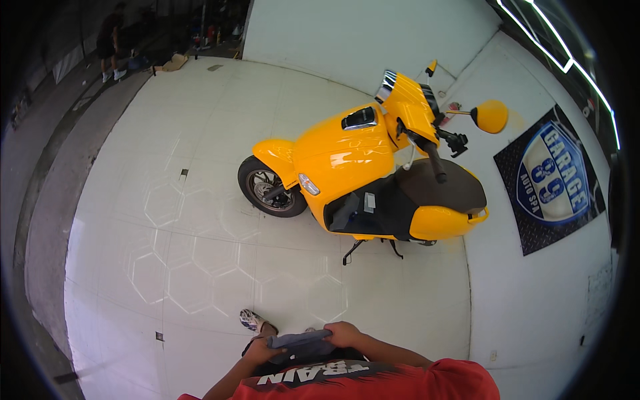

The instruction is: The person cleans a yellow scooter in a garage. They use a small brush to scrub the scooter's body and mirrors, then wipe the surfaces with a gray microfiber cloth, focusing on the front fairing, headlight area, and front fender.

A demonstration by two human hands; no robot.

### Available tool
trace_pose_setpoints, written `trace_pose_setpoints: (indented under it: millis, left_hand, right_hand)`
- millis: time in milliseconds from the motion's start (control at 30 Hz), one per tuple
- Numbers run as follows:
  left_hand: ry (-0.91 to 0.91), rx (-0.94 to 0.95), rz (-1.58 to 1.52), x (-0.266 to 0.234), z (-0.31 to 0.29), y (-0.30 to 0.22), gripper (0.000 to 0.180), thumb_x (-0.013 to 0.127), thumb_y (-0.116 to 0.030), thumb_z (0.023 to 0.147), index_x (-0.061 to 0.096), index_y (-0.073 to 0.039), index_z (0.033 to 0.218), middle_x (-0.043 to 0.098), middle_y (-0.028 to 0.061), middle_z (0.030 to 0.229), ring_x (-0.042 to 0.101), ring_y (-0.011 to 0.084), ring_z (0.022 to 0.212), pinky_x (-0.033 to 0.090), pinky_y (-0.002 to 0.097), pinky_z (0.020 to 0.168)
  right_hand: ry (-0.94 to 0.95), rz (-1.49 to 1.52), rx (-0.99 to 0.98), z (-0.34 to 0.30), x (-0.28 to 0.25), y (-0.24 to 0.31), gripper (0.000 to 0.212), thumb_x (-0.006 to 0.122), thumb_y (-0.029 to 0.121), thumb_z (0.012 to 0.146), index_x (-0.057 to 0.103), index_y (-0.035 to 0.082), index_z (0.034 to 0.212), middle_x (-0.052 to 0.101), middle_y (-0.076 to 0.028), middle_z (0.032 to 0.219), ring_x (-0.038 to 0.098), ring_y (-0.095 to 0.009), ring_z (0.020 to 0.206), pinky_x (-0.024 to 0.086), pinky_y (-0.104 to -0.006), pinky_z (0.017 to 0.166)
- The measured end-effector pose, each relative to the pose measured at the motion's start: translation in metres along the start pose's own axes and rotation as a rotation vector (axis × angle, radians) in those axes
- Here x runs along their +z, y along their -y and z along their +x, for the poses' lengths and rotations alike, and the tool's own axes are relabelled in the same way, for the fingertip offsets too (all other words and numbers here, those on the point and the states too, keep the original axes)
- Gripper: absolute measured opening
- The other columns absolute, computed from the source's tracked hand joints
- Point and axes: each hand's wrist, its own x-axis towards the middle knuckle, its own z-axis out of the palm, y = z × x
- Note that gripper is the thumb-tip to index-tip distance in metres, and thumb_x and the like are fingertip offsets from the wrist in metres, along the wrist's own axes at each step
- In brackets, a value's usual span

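Note:
A grey-blue cloth (303,343) is stretched between my hands, close in front of my body. My left hand (260,350) is closed on its left end, and my right hand (343,334) grips the right end. Ahead of me, out of reach of both hands, a yellow scooter (343,157) stands on its stand with its front wheel (272,187) toward the left. Its dark seat (440,183) and yellow round mirror (491,117) are toward the right.
Pale glossy tiles (200,267) cover the floor, reflecting hexagonal lights. A white wall with a dark banner (553,180) stands at the right, another wall (360,33) behind the scooter. Far left, a person (110,40) stands past the floor's edge, near a brown item (175,63).

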Motion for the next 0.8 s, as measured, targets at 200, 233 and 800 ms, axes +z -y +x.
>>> trace_pose_setpoints:
  millis: [200, 233, 800]
  left_hand:
    - [0.043, 0.185, -0.708, -0.051, -0.107, -0.069, 0.03, 0.068, -0.026, 0.095, 0.069, 0.001, 0.108, 0.071, 0.0082, 0.098, 0.066, 0.0156, 0.083, 0.054, 0.0323, 0.076]
    - [-0.003, 0.254, -0.751, -0.048, -0.121, -0.076, 0.03, 0.065, -0.026, 0.097, 0.066, 0.001, 0.111, 0.07, 0.008, 0.098, 0.066, 0.0154, 0.083, 0.055, 0.0322, 0.076]
    - [0.51, 0.506, 0.277, 0.016, -0.219, -0.203, 0.024, 0.063, -0.023, 0.098, 0.067, -0.002, 0.108, 0.069, 0.0032, 0.089, 0.059, 0.009, 0.08, 0.05, 0.0279, 0.075]
  right_hand:
    - [-0.289, 0.225, -0.125, -0.053, 0.002, 0.056, 0.025, 0.063, 0.023, 0.087, 0.066, 0.013, 0.109, 0.071, -0.015, 0.097, 0.067, -0.036, 0.095, 0.052, -0.0447, 0.079]
    - [-0.331, 0.217, -0.13, -0.065, 0.012, 0.067, 0.028, 0.065, 0.024, 0.086, 0.065, 0.013, 0.112, 0.071, -0.015, 0.098, 0.067, -0.036, 0.095, 0.052, -0.0446, 0.08]
    - [-1.009, 0.618, -0.156, -0.255, 0.136, 0.158, 0.102, 0.091, 0.02, 0.065, 0.036, 0.009, 0.15, 0.051, -0.014, 0.142, 0.055, -0.027, 0.125, 0.048, -0.0386, 0.099]
